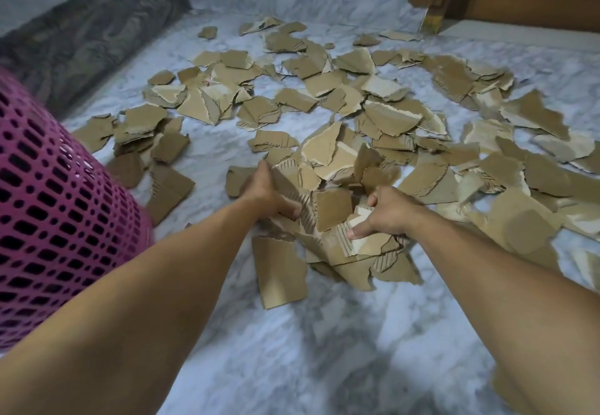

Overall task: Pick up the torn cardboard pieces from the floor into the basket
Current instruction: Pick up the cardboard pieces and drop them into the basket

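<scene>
Across the marble floor (292, 349) torn cardboard pieces (386, 116) are scattered widely. At the left edge a pink mesh basket (48, 219) is seen. A heap of pieces (331, 206) is clasped between the left hand (269, 193) and right hand (386, 213), fingers curled closed around it.

Head cam looks fwd/down (close) over floor (292, 349).

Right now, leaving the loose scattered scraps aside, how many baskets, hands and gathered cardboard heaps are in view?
pink basket: 1
hands: 2, the left hand and the right hand, both clutching pieces
cardboard heap between them: 1
Total: 4
The loose scraps overlap too much to count.
</scene>
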A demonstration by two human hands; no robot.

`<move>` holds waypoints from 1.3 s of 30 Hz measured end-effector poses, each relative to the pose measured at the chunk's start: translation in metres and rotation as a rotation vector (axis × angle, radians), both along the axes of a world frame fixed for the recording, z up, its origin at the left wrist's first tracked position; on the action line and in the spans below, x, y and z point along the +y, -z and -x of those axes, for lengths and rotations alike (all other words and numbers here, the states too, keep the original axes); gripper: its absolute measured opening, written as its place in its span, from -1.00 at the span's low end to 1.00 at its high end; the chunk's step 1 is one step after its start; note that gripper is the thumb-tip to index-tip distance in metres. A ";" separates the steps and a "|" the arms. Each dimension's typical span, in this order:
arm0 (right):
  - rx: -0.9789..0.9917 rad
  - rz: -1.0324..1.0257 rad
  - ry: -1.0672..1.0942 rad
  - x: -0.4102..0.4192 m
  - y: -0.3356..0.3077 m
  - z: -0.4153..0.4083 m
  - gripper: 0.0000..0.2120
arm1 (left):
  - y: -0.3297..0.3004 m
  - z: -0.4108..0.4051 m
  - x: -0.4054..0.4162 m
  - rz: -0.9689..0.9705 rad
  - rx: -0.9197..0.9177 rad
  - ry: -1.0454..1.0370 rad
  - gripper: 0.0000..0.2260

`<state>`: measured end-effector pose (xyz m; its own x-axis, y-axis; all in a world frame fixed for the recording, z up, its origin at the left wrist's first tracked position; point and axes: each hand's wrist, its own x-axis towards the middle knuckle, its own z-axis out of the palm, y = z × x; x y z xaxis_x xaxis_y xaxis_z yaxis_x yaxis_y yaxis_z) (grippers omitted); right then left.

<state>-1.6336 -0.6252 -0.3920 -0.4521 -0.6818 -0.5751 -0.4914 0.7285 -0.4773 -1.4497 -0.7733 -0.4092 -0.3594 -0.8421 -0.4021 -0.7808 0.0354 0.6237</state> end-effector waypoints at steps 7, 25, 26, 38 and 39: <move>0.046 -0.021 -0.100 0.008 -0.006 0.005 -0.09 | -0.008 0.003 -0.010 -0.003 -0.135 0.220 -0.20; 0.325 -0.139 -0.480 -0.020 0.002 0.019 -0.16 | -0.024 0.014 -0.025 0.045 -0.391 0.337 -0.18; 0.322 -0.154 -0.474 -0.021 0.001 0.019 -0.16 | -0.023 0.013 -0.023 0.043 -0.381 0.321 -0.17; 0.159 -0.158 -0.316 -0.012 -0.022 0.014 -0.03 | -0.036 -0.009 0.020 -0.118 -0.206 0.120 -0.51; 0.136 -0.159 -0.301 -0.010 -0.027 0.015 -0.04 | -0.041 -0.014 0.024 -0.154 -0.185 0.106 -0.58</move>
